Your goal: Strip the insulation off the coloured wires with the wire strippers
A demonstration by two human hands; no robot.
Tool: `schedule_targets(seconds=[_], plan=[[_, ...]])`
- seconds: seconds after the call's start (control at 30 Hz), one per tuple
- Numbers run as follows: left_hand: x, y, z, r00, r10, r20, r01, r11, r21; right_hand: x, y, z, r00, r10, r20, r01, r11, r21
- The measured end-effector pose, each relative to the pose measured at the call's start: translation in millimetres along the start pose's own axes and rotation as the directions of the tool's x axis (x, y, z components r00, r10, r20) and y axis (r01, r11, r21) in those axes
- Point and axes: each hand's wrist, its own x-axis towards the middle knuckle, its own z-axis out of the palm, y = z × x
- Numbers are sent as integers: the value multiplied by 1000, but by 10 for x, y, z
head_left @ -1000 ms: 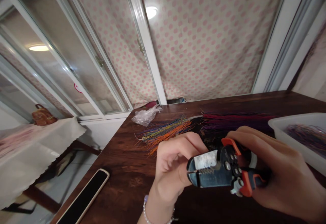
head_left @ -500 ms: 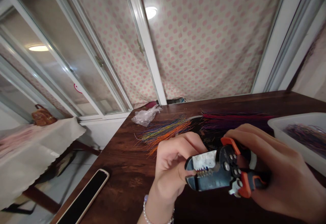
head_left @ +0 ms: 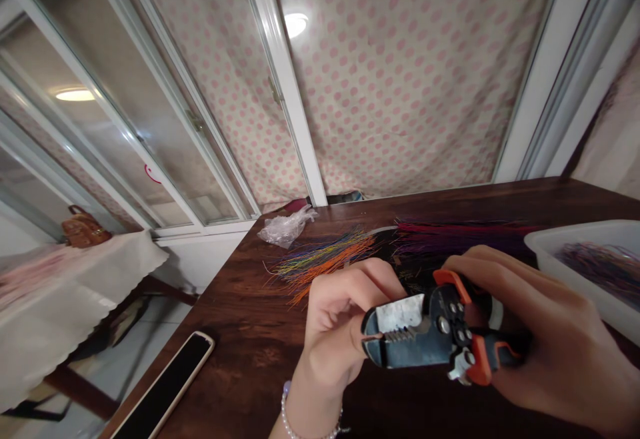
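My right hand is wrapped round the orange and black handles of a wire stripper. Its dark jaws point left, with the toothed edges nearly together. My left hand is closed, its thumb and curled fingers right at the tips of those jaws. Whatever the fingers pinch is hidden or too thin to make out. Behind the left hand lies a bundle of orange, yellow and blue wires. Red and purple wires are spread beyond the tool.
A white plastic tub with tangled wires inside stands at the right. A phone lies on the dark wooden table at the left, and a crumpled plastic bag near the far edge. Another table with a white cloth stands further left.
The wire stripper's jaws have come closer together as my right hand squeezes. My left hand has stayed in nearly the same place.
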Motion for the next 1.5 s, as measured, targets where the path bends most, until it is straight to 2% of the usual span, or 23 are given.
schedule_targets(seconds=[0.43, 0.7, 0.83, 1.07, 1.17, 1.3, 1.5], plan=[[3, -3, 7, 999, -1, -35, 3, 999, 43, -27, 11, -23, 999, 17, 29, -17, 1000, 11], [9, 12, 12, 1000, -13, -18, 13, 1000, 20, -12, 5, -23, 1000, -3, 11, 4, 1000, -19], [7, 14, 11, 999, -21, -34, 22, 999, 28, -18, -8, -17, 1000, 25, -2, -25, 1000, -15], [11, 10, 6, 999, -9, -32, 9, 1000, 4, 28, -22, 3, 996, 28, 82, -37, 993, 113], [1, 14, 16, 1000, -21, -18, 21, 999, -36, 5, -54, -1, 989, 56, 135, -80, 980, 184], [-3, 64, 31, 999, -43, 8, 43, 997, -62, -151, -72, 24, 983, 131, 128, -149, 978, 143], [19, 143, 15, 993, -52, -103, 58, 996, 65, -360, 38, 52, 961, 225, 160, -252, 952, 176]])
